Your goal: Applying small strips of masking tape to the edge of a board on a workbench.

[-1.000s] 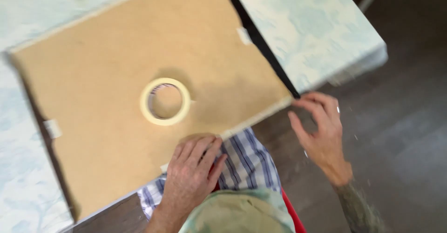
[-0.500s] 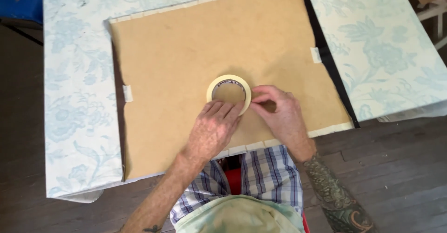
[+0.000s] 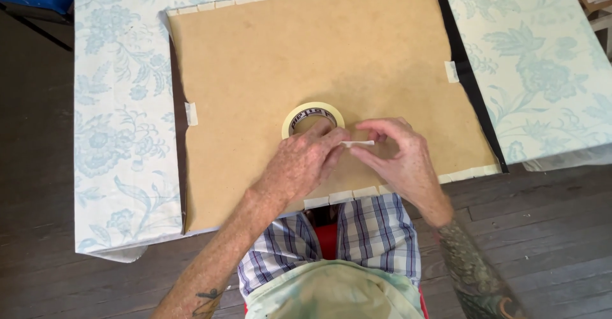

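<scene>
Since half a second ago my view has come closer, and a short strip of tape (image 3: 358,144) now spans between my two hands.

My left hand (image 3: 305,163) rests on the one tape roll (image 3: 313,119), its grip pinching the strip's left end; my right hand (image 3: 396,156) at 3 o'clock of the roll pinches the other end. One brown board (image 3: 319,58) lies on the floral tabletop (image 3: 115,134). I count two tape tabs at its sides (image 3: 190,113) (image 3: 451,72), three at 6 o'clock (image 3: 341,197).
</scene>
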